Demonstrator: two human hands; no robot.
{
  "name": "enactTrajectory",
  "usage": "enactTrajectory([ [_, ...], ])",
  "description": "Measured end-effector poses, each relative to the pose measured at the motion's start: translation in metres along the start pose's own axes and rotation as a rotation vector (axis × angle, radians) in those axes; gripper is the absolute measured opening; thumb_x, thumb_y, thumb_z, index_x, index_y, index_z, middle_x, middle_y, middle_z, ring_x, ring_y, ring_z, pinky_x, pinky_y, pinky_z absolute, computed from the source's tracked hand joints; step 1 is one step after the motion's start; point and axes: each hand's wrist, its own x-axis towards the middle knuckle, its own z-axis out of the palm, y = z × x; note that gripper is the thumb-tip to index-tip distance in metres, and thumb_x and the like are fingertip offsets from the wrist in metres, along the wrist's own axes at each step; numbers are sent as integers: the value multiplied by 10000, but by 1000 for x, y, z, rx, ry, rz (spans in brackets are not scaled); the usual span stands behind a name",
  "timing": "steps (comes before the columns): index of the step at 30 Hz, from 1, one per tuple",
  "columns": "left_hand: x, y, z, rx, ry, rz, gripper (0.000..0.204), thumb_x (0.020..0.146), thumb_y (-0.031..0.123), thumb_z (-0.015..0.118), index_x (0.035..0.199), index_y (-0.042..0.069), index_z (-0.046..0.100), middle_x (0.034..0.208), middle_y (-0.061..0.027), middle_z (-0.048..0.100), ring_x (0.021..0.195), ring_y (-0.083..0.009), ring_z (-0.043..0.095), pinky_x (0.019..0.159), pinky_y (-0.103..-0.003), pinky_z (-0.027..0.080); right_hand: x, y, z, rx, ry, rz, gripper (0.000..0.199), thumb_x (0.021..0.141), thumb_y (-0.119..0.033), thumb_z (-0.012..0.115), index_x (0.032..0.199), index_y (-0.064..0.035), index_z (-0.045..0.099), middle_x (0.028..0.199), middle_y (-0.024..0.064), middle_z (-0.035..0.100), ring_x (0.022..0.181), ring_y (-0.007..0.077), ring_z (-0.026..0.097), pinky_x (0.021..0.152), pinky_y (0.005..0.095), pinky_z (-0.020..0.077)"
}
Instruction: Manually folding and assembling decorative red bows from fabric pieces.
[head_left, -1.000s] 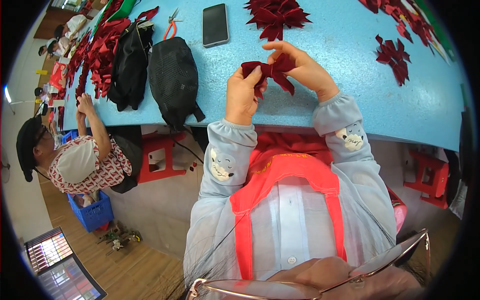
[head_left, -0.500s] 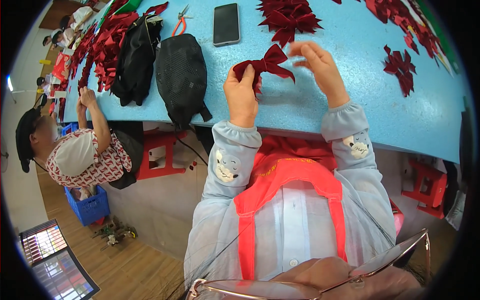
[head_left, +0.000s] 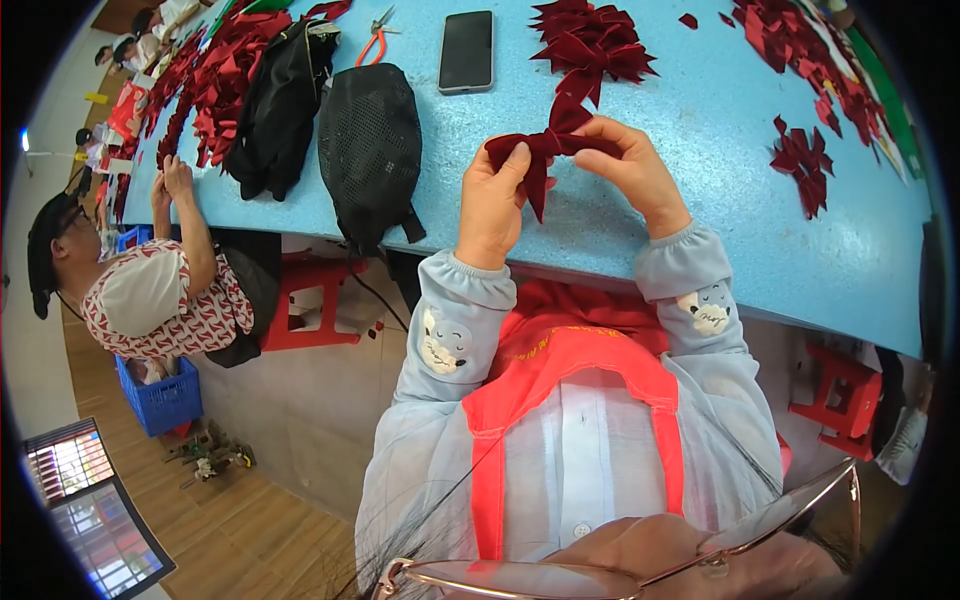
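Over the front of the blue table I hold a dark red velvet bow [head_left: 547,146] between both hands. My left hand [head_left: 492,205] pinches its left loop, thumb on top. At its right side, my right hand [head_left: 635,172] grips the other loop between thumb and fingers. One pointed tail hangs toward me and another part sticks up away from me. Just beyond the bow lies a pile of similar red bows [head_left: 590,50]. To the right, a small group of red bows [head_left: 801,165] rests on the table.
Left of my hands lie a black mesh bag [head_left: 370,155], a black cloth bag [head_left: 277,115], red-handled pliers [head_left: 374,42] and a phone [head_left: 467,52]. Red bows heap at far left [head_left: 228,75] and far right [head_left: 785,45]. A co-worker [head_left: 150,290] sits at the left.
My right hand, raised and off the bow before, has come down and taken hold of its right loop. The bow has turned and sits slightly nearer to me.
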Motion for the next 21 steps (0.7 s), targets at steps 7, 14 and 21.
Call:
enactTrajectory([
  [7, 4, -4, -8, 58, -60, -21, 146, 894, 125, 542, 1009, 36, 528, 903, -64, 616, 761, -143, 596, 599, -248, 466, -3, -19, -4, 233, 87, -5, 315, 807, -12, 541, 1118, -57, 557, 1025, 29, 565, 950, 97, 531, 830, 240, 446],
  [14, 0, -10, 2, 280, -79, 38, 146, 884, 107, 550, 1000, 19, 542, 903, -50, 618, 786, -106, 575, 655, -218, 448, -2, -11, -3, 85, 12, -94, 298, 844, -20, 512, 1137, -54, 549, 1047, 19, 565, 977, 88, 527, 850, 251, 447],
  [21, 11, 24, 2, 452, -322, -130, 338, 853, 141, 603, 1166, 37, 529, 1005, -61, 617, 888, -101, 558, 790, -222, 433, 1, 8, -7, 68, -20, 2, 285, 855, -64, 558, 1140, -70, 560, 1031, -3, 580, 987, 83, 526, 887, 219, 429],
])
